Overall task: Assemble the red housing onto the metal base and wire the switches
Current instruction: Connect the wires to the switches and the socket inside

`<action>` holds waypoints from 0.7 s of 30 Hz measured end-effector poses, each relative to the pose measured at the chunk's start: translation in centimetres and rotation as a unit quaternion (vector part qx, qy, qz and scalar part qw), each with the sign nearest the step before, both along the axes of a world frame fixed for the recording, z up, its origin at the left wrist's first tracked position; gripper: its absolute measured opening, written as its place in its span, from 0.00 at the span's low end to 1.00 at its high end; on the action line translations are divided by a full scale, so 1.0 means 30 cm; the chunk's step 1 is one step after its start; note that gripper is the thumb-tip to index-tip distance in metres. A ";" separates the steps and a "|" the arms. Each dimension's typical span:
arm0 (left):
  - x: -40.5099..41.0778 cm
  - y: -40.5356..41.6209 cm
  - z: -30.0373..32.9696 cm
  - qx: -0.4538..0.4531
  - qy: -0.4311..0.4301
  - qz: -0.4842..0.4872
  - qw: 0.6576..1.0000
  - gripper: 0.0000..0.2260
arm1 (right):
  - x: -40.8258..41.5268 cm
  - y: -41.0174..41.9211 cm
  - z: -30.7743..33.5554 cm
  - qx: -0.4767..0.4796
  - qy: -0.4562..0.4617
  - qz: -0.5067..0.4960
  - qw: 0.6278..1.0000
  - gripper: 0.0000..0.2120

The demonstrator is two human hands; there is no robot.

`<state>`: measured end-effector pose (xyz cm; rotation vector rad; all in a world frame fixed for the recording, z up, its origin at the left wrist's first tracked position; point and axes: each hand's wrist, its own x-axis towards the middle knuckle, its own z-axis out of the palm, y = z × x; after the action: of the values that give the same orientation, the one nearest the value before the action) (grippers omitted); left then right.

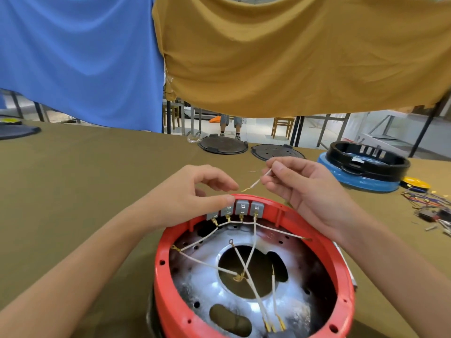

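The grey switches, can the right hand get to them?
Probably yes. The right hand, pinching a white wire, hovers just above the switches, with nothing between. The left hand rests on the leftmost ones.

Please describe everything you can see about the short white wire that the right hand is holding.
The short white wire is thin, with pale insulation and a small brass-coloured terminal on its lower free end. The right hand pinches its upper part between thumb and fingers, so it slants down to the left in the air above the far rim of the red housing. Its terminal hangs near the left hand and the row of grey switches, not yet plugged in.
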<state>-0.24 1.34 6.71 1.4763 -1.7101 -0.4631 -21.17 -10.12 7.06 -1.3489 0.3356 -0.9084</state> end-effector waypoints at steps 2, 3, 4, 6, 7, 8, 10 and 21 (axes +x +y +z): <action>-0.011 0.003 0.000 -0.030 -0.034 -0.009 0.999 0.07 | 0.002 0.004 -0.001 0.007 -0.001 0.004 1.000 0.07; -0.017 0.003 -0.002 -0.043 -0.048 -0.014 0.998 0.07 | 0.002 0.007 -0.002 0.009 0.001 0.009 1.000 0.07; -0.021 0.004 -0.004 -0.055 -0.055 -0.019 0.997 0.06 | 0.003 0.011 -0.002 0.011 0.003 0.015 1.000 0.06; -0.024 0.005 -0.003 -0.077 -0.057 -0.022 0.995 0.04 | 0.003 0.017 -0.001 0.015 0.005 0.025 1.000 0.06; -0.024 0.004 -0.002 -0.086 -0.058 -0.020 0.994 0.03 | 0.002 0.018 0.000 0.017 0.005 0.027 0.999 0.06; -0.023 0.002 -0.003 -0.093 -0.059 -0.017 0.994 0.03 | 0.002 0.019 0.000 0.020 0.005 0.028 0.999 0.06; -0.020 -0.002 -0.006 -0.102 -0.051 -0.004 0.993 0.03 | 0.000 0.022 0.001 0.021 0.010 0.028 0.999 0.06; -0.015 -0.011 -0.010 -0.059 0.056 -0.016 0.997 0.06 | 0.010 0.108 0.013 -0.374 0.271 -0.028 0.886 0.04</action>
<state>-0.69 1.01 6.42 1.3162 -1.6469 -0.4447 -20.86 -6.87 7.46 -2.3345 0.4751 -0.7098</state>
